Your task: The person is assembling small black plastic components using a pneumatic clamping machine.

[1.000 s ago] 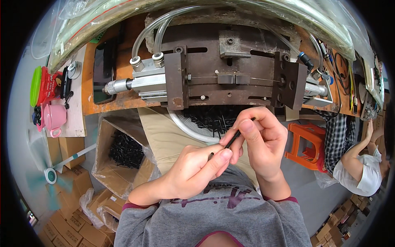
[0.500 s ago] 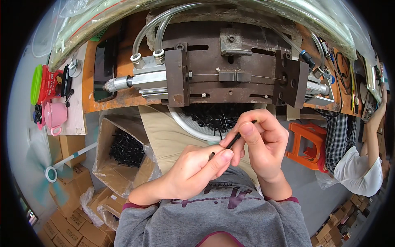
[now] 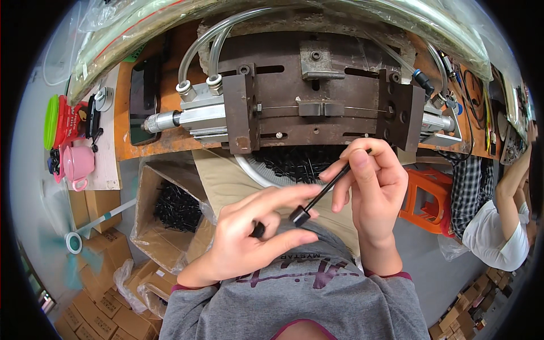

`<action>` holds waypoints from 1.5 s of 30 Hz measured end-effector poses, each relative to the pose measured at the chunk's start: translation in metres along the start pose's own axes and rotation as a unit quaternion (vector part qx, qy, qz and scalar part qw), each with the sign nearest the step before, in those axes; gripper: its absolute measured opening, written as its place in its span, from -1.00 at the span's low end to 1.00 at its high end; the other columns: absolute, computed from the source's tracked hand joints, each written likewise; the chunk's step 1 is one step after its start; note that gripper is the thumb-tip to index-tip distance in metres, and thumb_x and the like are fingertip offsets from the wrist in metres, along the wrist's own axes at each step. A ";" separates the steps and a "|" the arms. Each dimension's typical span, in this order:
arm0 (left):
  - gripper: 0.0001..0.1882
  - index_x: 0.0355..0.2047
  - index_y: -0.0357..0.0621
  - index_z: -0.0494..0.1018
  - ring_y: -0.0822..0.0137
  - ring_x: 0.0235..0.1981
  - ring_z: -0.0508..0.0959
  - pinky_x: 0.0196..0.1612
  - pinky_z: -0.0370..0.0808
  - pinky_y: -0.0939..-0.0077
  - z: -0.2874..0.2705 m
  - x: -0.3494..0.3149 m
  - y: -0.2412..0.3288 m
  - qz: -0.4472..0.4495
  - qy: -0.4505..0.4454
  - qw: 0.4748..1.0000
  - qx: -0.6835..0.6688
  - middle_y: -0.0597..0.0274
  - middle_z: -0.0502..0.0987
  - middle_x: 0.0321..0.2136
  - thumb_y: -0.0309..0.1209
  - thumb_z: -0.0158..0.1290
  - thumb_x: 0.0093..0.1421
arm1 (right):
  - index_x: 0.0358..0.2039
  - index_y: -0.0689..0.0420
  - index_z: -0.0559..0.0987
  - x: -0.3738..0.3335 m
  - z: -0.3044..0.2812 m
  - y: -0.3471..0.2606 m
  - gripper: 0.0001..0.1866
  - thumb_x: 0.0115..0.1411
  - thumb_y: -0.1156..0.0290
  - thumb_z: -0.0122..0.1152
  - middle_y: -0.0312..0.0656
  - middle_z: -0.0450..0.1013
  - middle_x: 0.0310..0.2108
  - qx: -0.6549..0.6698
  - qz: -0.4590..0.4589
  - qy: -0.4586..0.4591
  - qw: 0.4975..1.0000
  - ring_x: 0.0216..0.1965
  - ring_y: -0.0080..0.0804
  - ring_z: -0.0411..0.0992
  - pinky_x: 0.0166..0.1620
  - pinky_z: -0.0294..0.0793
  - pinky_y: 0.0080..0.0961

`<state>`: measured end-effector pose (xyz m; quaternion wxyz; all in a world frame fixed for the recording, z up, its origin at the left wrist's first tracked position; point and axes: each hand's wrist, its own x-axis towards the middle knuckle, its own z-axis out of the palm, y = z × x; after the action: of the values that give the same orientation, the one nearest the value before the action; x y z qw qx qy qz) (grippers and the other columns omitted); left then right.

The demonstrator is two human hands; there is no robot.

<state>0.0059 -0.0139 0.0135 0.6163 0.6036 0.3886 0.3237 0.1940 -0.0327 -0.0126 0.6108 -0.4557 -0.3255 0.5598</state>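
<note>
Is looking like a workshop: is showing a metal fixture [image 3: 351, 90] with clear hoses [image 3: 216, 54] beyond the left hand [image 3: 241, 232], and a carton [image 3: 156, 245] of black parts [image 3: 177, 207] leftward of it.

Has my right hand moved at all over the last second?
Yes: the right hand has moved up and slightly right, toward the machine's dark right-end bracket, which sits nearly where it did.

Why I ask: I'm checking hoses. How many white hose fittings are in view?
2: the left fitting and the right fitting, both on the left silver cylinder. Others may be hidden.
</note>
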 end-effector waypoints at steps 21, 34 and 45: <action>-0.72 -0.27 -0.18 0.65 0.56 -0.65 0.49 -0.62 0.26 0.67 0.022 0.055 -0.033 0.295 0.109 0.792 0.523 0.13 0.64 -0.08 -0.45 0.30 -0.06 | -0.25 0.31 0.41 -0.012 -0.015 -0.011 -0.88 0.23 0.71 0.14 -0.05 0.53 -0.44 -0.079 -0.093 0.091 0.988 -0.50 -0.51 0.54 -0.56 0.46 -0.73; -0.73 -0.31 -0.22 0.64 0.51 -0.67 0.47 -0.61 0.30 0.64 0.023 0.055 -0.024 0.280 0.102 0.802 0.518 0.14 0.63 -0.10 -0.39 0.32 -0.05 | -0.24 0.35 0.42 -0.018 -0.019 -0.021 -0.85 0.18 0.71 0.17 -0.04 0.49 -0.36 -0.084 -0.115 0.088 0.986 -0.42 -0.40 0.58 -0.49 0.57 -0.66; -0.69 -0.75 -0.26 0.41 0.37 -0.82 0.22 -0.75 0.07 0.42 0.009 0.045 -0.004 0.231 0.097 0.944 0.214 0.28 0.19 -0.78 -0.59 0.26 0.05 | -0.30 0.42 0.54 -0.022 -0.006 -0.022 -0.82 0.06 0.77 0.31 0.10 0.60 -0.37 -0.053 -0.081 -0.040 0.994 -0.33 -0.20 0.64 -0.32 0.68 -0.46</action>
<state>0.0348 0.0204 0.0051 0.3404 0.7604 0.3565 0.4229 0.2046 -0.0543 0.0073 0.6152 -0.4371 -0.4150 0.5082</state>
